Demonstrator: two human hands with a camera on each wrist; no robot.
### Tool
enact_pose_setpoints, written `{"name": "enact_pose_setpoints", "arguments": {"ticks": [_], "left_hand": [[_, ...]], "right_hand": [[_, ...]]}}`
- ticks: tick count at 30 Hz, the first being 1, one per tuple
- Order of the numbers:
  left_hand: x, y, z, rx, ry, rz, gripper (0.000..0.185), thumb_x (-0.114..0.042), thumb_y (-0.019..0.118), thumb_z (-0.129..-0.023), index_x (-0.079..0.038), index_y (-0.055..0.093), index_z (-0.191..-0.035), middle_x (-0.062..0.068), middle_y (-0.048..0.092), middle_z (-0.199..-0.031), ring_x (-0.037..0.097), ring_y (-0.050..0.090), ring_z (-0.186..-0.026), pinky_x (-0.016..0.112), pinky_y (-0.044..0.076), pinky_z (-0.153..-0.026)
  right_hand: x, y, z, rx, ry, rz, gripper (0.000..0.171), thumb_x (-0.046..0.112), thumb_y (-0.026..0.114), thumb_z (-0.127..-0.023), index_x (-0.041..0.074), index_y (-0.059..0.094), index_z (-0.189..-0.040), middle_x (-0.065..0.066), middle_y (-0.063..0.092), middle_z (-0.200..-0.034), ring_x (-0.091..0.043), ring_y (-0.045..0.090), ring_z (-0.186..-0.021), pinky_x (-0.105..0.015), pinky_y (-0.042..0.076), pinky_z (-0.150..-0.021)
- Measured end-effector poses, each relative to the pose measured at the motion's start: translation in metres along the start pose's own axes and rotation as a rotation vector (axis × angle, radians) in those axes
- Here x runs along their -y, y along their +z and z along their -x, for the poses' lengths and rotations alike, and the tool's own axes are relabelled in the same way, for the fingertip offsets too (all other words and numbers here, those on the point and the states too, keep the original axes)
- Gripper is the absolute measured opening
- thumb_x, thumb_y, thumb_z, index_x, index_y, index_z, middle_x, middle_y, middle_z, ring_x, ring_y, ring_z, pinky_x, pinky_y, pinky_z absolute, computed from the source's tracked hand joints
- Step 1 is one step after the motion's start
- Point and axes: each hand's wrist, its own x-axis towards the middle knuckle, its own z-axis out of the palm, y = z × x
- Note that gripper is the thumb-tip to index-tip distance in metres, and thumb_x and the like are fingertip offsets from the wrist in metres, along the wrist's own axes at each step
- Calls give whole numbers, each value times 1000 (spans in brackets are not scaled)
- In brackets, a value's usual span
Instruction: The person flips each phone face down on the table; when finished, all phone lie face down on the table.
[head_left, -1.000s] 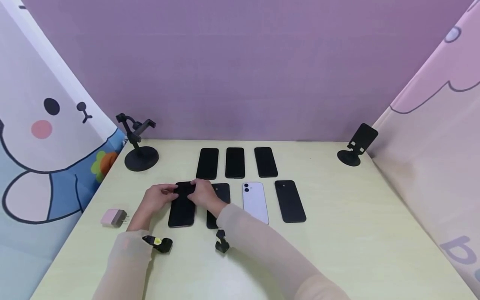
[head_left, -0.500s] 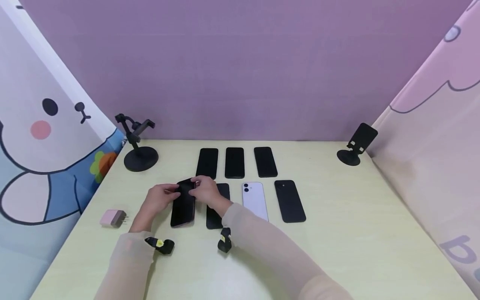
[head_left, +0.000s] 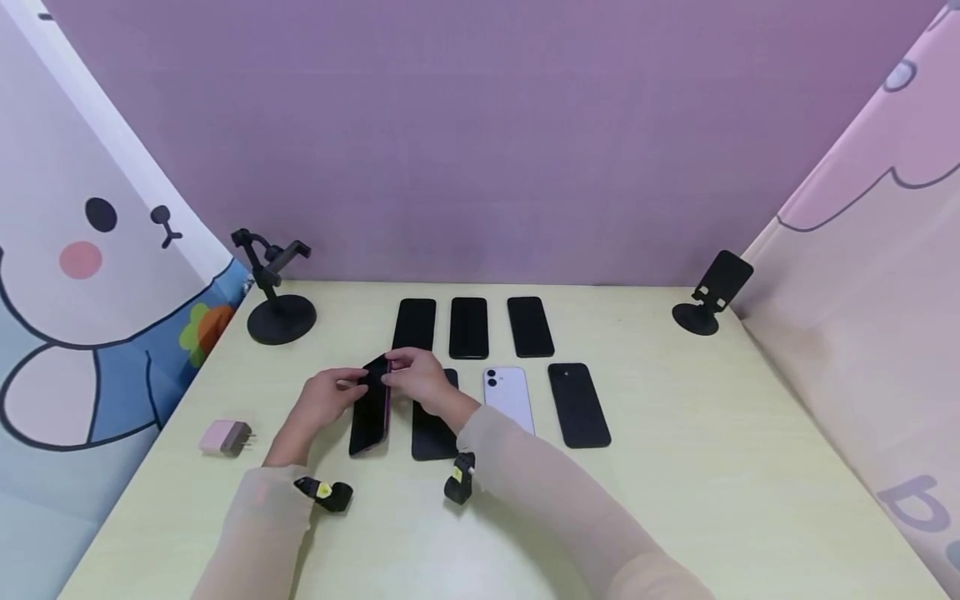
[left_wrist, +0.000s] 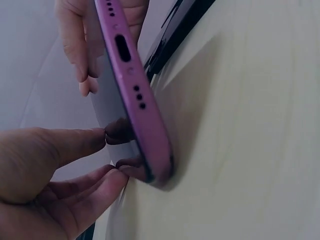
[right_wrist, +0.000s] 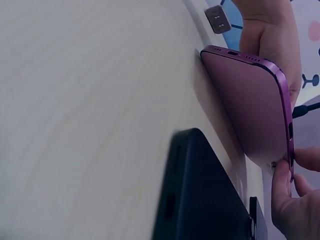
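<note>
Seen from the wearer's head, a purple-edged phone (head_left: 369,421) sits between 7 and 8 o'clock from the centre, over a pale wooden table (head_left: 750,467). It is tilted, its right edge higher than its left, its dark screen facing left.

At the phone's 10 o'clock, the left hand (head_left: 324,398) has thumb and fingers slightly apart, nearly straight, their tips touching the screen near its left edge, with their reflections meeting them. At its 2 o'clock, the right hand (head_left: 422,381) pinches the raised edge, thumb on the front, fingers against the back.

At the phone's 4 o'clock, just beside it, lies a black phone (head_left: 432,437), partly hidden under the right hand; farther on, towards 3 o'clock, is a white phone (head_left: 507,404). A pink charger (head_left: 222,437) lies at 8 o'clock from the centre.
</note>
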Motion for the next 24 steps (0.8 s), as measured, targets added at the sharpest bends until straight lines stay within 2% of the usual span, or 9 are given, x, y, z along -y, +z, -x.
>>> {"name": "enact_pose_setpoints", "arguments": {"ticks": [5, 10, 14, 17, 20, 24], "left_hand": [[-6, 1, -2, 2, 8, 18, 34, -11, 63, -94, 4, 63, -124, 23, 64, -117, 34, 67, -95, 39, 54, -72], [-13, 3, -2, 2, 9, 144, 36, -9, 61, -96, 6, 59, -128, 25, 62, -121, 35, 66, -99, 36, 56, -72], [-16, 7, 0, -8, 9, 256, 37, -4, 58, -96, 8, 56, -131, 31, 58, -122, 40, 63, -103, 35, 57, -72], [-18, 10, 1, -8, -8, 338, 38, -4, 55, -98, 8, 52, -135, 34, 54, -125, 42, 61, -106, 36, 56, -74], [-19, 13, 1, -6, -35, 433, 40, -4, 52, -100, 7, 48, -138, 35, 50, -129, 40, 61, -107, 37, 56, -77], [-20, 16, 1, -19, -64, 486, 42, -5, 51, -101, 4, 46, -142, 35, 49, -130, 34, 64, -102, 38, 56, -77]], "right_hand": [[1, -3, -2, 20, 11, -102, 37, -11, 71, -81, -5, 65, -118, -11, 63, -98, -15, 62, -83, -29, 55, -72], [2, -5, -4, 48, 13, -221, 39, -15, 68, -82, -8, 62, -120, -13, 62, -101, -19, 66, -82, -40, 56, -78], [1, -5, -5, 54, 1, -225, 38, -14, 67, -83, -7, 63, -120, -10, 63, -99, -18, 66, -83, -34, 56, -76], [4, -5, -3, 67, -6, -248, 38, -15, 66, -84, -9, 62, -121, -14, 63, -102, -19, 65, -84, -33, 56, -76], [4, -6, -3, 85, -14, -277, 39, -16, 64, -85, -10, 60, -123, -19, 62, -108, -20, 65, -86, -33, 55, -78], [2, -6, -6, 91, -11, -302, 39, -16, 62, -85, -11, 59, -124, -18, 62, -107, -20, 66, -85, -31, 55, -78]]}}
